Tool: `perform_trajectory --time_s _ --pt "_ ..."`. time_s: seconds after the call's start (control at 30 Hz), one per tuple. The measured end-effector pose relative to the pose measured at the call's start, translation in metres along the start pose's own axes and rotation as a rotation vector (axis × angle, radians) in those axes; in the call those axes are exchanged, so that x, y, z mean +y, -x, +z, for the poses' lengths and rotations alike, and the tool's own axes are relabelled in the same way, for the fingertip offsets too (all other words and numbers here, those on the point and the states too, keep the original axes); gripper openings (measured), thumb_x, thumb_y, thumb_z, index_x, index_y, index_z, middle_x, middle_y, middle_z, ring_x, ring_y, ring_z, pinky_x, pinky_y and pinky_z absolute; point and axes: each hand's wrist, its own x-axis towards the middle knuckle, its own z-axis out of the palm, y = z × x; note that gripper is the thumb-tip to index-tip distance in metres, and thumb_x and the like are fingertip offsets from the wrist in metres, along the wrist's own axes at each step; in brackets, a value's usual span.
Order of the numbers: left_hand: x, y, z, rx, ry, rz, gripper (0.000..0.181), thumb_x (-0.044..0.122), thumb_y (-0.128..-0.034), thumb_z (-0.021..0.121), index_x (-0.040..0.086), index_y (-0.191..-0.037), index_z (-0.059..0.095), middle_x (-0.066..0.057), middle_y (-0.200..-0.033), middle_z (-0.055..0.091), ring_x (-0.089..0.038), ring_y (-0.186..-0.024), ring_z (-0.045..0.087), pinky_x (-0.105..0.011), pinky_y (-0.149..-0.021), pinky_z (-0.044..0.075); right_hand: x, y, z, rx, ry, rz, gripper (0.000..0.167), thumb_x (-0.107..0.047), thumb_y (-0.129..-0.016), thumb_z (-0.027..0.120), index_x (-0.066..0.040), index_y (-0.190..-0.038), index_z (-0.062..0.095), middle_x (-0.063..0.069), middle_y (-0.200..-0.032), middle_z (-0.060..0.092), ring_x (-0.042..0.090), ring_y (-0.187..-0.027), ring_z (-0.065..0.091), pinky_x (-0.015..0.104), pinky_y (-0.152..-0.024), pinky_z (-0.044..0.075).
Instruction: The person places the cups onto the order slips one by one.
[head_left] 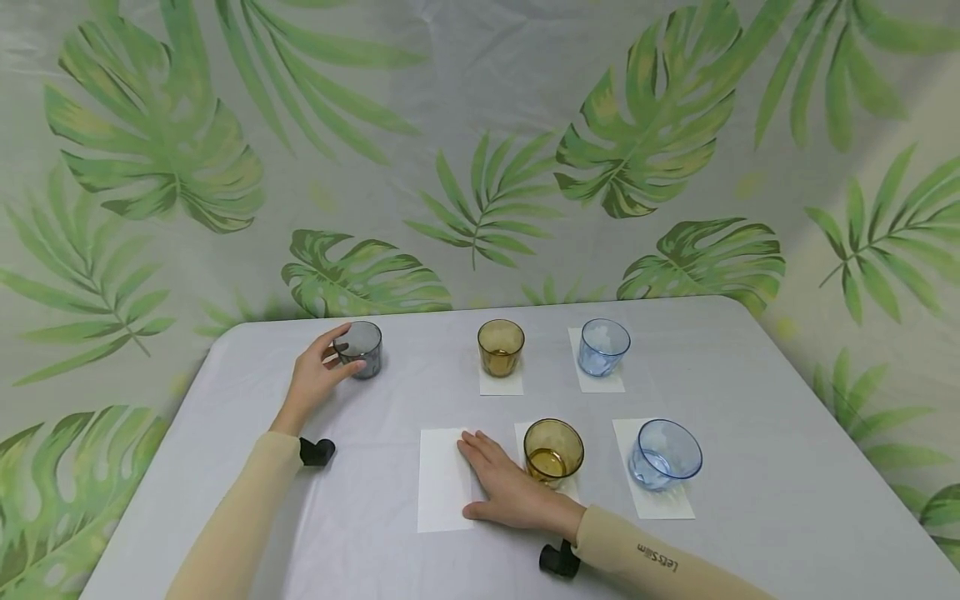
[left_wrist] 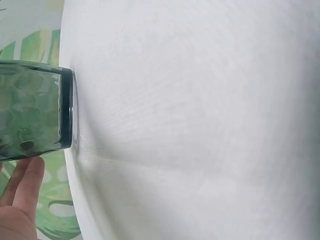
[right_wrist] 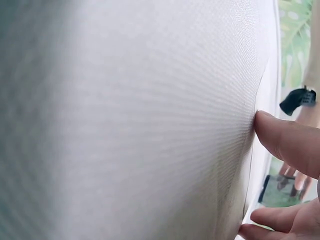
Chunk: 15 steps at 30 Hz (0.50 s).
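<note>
At the far left of the table my left hand [head_left: 317, 373] holds a grey drinking glass [head_left: 367, 350], thumb on the near side and fingers on the far side. The left wrist view shows the same glass [left_wrist: 32, 107] with fingertips [left_wrist: 31, 182] against its side. Its base is at or just off the cloth; I cannot tell which. My right hand [head_left: 513, 490] lies with fingers stretched out, touching the right edge of a white paper rectangle [head_left: 441, 483]. In the right wrist view its thumb [right_wrist: 285, 140] presses down on the paper.
An amber glass [head_left: 553, 450] stands on paper just beyond the right wrist, and a blue glass [head_left: 663, 458] on paper farther right. Behind them, another amber glass [head_left: 500, 350] and another blue glass [head_left: 603, 348] stand on papers. A white cloth [head_left: 375, 517] covers the table.
</note>
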Motion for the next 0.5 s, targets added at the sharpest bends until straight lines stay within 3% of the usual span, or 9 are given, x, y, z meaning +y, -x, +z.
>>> perform_trajectory --time_s 0.33,0.5 --pt "0.005 0.004 0.0 -0.019 0.018 0.002 0.071 0.018 -0.0836 0.076 0.008 -0.145 0.042 -0.015 -0.147 0.037 -0.037 -0.125 0.045 -0.044 -0.103 0.041 -0.001 0.0 -0.001 -0.007 0.006 0.003 0.085 -0.027 -0.085 0.074 0.003 -0.148 0.026 0.014 -0.156 0.02 0.03 -0.143 0.013 0.046 -0.115 0.02" --pt "0.025 0.013 -0.003 -0.037 0.048 0.028 0.069 0.01 -0.084 0.075 0.002 -0.144 0.041 -0.019 -0.147 0.037 -0.041 -0.125 0.044 -0.049 -0.103 0.04 -0.001 0.0 -0.001 -0.003 0.009 -0.002 0.084 -0.026 -0.085 0.075 0.004 -0.148 0.027 0.014 -0.155 0.021 0.03 -0.143 0.014 0.046 -0.115 0.021"
